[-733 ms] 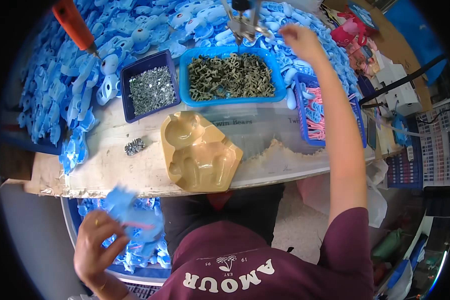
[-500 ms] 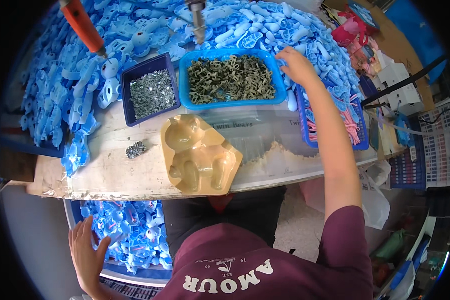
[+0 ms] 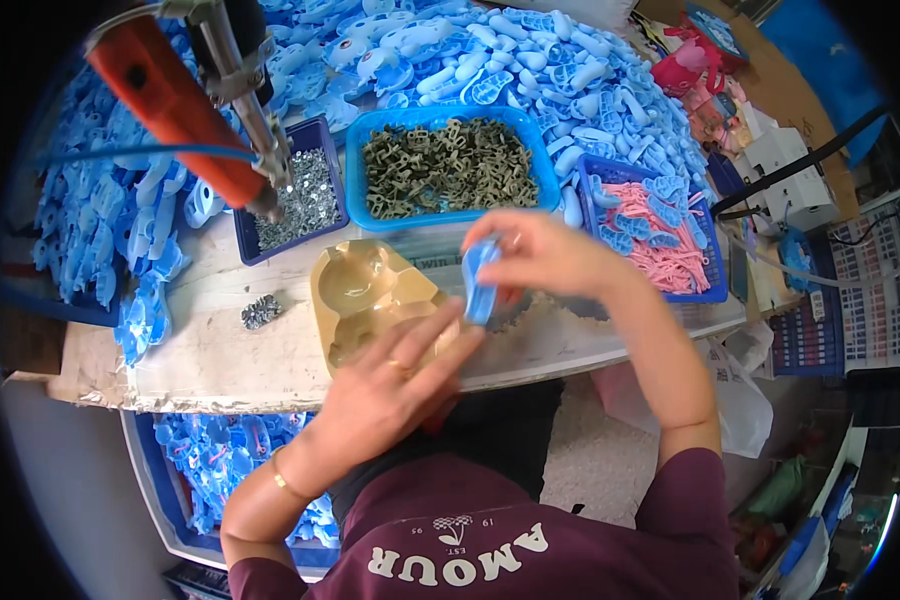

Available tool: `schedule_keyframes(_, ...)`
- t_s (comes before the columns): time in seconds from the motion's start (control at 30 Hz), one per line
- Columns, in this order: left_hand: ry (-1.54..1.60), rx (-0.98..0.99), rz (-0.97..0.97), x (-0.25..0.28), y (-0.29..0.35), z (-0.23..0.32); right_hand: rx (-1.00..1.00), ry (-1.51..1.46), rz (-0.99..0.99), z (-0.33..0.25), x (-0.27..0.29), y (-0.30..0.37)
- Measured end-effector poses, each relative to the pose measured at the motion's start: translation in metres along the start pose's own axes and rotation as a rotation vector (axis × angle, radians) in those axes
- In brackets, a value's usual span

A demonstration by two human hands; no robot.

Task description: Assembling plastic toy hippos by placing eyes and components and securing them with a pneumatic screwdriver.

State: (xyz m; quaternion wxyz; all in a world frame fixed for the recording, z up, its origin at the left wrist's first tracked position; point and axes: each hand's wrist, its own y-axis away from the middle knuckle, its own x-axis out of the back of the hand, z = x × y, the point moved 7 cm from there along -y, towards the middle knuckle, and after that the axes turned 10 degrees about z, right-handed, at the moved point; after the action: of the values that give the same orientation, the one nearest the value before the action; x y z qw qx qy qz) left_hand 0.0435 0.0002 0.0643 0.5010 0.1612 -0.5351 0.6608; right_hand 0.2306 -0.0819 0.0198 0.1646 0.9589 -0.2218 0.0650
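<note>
Over the front part of the table, my right hand (image 3: pixel 545 255) pinches a small light-blue plastic shell piece (image 3: pixel 480 285), long and rounded. My left hand (image 3: pixel 390 385) reaches across the tan moulded tray (image 3: pixel 322 300), fingers stretched out, its fingertips at the lower end of the blue piece. Whether those fingertips grip it is hard to see. Part of the tray, which has rounded hollows, is covered by my left hand. Just beyond my hands stands a bright-blue bin (image 3: pixel 355 185) filled with small dark metal clips (image 3: pixel 445 165).
An orange power screwdriver (image 3: pixel 175 115) hangs beside a metal tool (image 3: pixel 245 90) above a dark-blue bin of screws (image 3: pixel 315 195). A blue basket (image 3: pixel 715 265) holds pink strips and blue pieces. Blue shells (image 3: pixel 450 50) heap at the back. A metal cluster (image 3: pixel 261 312) lies left of the tray.
My right hand has come back from the parts heap with a blue shell piece. My left hand has risen from the lower bin to meet it. The screwdriver and metal tool have shifted.
</note>
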Motion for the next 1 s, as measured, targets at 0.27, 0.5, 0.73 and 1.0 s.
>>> schedule_keyframes(0.27, 0.028, -0.131, 0.149, -0.011, 0.020, -0.002, -0.034, 0.177, 0.107, 0.008, 0.056, -0.016)
schedule_keyframes(0.5, 0.058, 0.026, 0.160, 0.005, 0.034, -0.003, 0.386, 0.948, 1.250, -0.007, 0.244, -0.057)
schedule_keyframes(0.73, 0.087, 0.181, 0.180, 0.008, 0.047, -0.009, 0.689, 1.119, 1.238, -0.039, 0.234, -0.106)
schedule_keyframes(1.0, 0.035, 0.157, 0.198, 0.010, 0.056, -0.010, 0.568, 1.318, 1.010, -0.043, 0.232, -0.116)
